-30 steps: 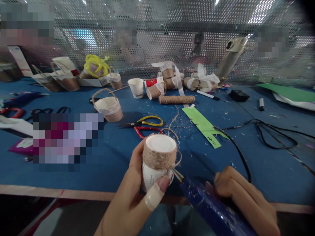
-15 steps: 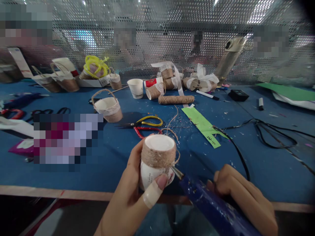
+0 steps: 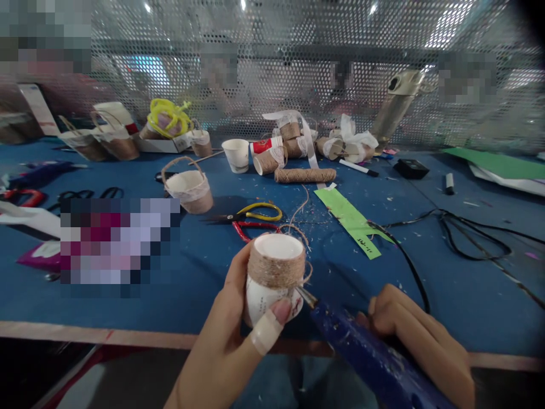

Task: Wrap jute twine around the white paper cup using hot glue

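Observation:
In my left hand [image 3: 232, 335] is a white paper cup [image 3: 266, 301], held upside down with its base facing up. Brown twine [image 3: 276, 270] is wound round the base end; the printed wall below is bare. A bandage wraps my left thumb. My right hand [image 3: 419, 335] is closed around a blue glue gun [image 3: 366, 352], whose metal nozzle [image 3: 307, 296] is at the lower edge of the twine. A loose strand of twine runs from the cup to the table behind it. Scissors [image 3: 255, 218] with red and yellow handles lie just beyond the cup.
A small twine basket [image 3: 191, 190] stands left of the scissors. Farther back are a white cup [image 3: 236, 155] and a twine roll [image 3: 304, 175]. Green paper [image 3: 349, 221] lies to the right, crossed by the gun's black cord [image 3: 411, 264]. A perforated metal screen [image 3: 276, 62] closes the back.
The view has shifted slightly. My left hand and the cup have turned a little, and the nozzle stays by the twine's lower edge.

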Demonstrator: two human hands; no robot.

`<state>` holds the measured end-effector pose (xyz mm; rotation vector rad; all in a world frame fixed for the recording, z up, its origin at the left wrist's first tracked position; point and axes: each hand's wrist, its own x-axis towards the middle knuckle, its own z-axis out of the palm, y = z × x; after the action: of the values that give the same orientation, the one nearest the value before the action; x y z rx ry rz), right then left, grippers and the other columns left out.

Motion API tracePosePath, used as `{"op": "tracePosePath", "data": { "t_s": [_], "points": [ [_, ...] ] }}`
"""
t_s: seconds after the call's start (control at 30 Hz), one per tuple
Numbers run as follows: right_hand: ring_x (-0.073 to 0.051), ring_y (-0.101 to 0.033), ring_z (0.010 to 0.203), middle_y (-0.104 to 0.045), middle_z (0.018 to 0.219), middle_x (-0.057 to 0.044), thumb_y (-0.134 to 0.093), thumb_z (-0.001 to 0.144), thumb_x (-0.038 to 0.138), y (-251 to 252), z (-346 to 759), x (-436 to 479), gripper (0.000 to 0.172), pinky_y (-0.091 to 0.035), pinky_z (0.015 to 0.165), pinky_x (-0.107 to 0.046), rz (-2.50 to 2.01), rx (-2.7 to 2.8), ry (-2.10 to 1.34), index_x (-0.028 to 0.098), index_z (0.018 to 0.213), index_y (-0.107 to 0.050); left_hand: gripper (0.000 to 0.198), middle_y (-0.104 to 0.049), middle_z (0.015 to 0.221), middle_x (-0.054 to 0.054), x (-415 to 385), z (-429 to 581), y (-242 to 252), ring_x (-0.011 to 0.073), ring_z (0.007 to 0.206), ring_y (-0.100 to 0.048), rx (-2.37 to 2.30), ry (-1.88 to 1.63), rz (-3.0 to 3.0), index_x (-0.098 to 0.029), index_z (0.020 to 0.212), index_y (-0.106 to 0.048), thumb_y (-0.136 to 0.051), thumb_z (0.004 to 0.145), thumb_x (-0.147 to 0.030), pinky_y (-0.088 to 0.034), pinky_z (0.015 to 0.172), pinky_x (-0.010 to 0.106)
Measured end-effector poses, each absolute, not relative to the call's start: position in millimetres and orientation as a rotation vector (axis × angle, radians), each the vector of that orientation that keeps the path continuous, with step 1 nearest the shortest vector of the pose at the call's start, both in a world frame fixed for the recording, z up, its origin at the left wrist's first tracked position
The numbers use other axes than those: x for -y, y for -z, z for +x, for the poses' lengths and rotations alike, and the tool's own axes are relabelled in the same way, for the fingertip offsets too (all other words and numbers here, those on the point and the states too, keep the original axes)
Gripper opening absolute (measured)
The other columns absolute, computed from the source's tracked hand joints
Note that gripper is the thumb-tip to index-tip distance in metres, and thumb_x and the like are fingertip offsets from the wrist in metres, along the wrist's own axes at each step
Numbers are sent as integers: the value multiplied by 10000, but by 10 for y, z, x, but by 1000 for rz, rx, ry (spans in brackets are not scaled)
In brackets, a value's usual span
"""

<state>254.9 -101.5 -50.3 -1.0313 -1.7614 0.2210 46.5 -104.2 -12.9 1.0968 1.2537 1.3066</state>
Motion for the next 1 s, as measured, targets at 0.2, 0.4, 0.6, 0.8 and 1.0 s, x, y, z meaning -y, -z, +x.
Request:
{"op": "tracePosePath", "data": {
  "t_s": [0.2,0.4,0.6,0.8,1.0],
  "points": [
    [-91,-407,558,-356,733,48,-556,918,0,467,2591,997,325,-297,512,-256,-1030,1802,-212,250,796,-388,632,-764,1354,41,1070,460,102,293,1246,-699,-1198,-1328,953,-303,1424,-589,-817,875,-517,-577,996,307],
    [-105,-424,579,-368,753,46,-579,895,14,427,2647,1002,321,-327,521,-250,-1067,1829,-252,259,814,-388,672,-781,1343,40,1072,436,31,335,1280,-688,-1153,-1341,786,-307,1375,-667,-895,777,-513,-572,1052,365],
    [-122,-446,564,-420,685,53,-686,905,161,290,2593,1001,315,-373,517,-264,-1077,1580,-419,246,726,-441,561,-825,1158,5,1044,412,67,266,1099,-752,-1073,-1372,861,-333,1322,-712,-872,814,-509,-598,954,300],
    [-243,-722,804,-744,944,-15,-827,832,322,65,2362,859,187,-635,774,-392,-1180,1468,-591,270,785,-653,568,-786,1315,22,1034,368,122,287,1184,-718,-1119,-1318,870,-320,1359,-684,-863,841,-468,-579,973,305],
    [-195,-749,697,-776,888,35,-795,867,233,91,2180,744,245,-667,690,-336,-1058,1417,-857,327,1087,-746,588,-761,1362,40,1050,404,124,333,1306,-660,-1114,-1328,916,-308,1380,-650,-845,854,-483,-537,1077,381]
  ]
}}
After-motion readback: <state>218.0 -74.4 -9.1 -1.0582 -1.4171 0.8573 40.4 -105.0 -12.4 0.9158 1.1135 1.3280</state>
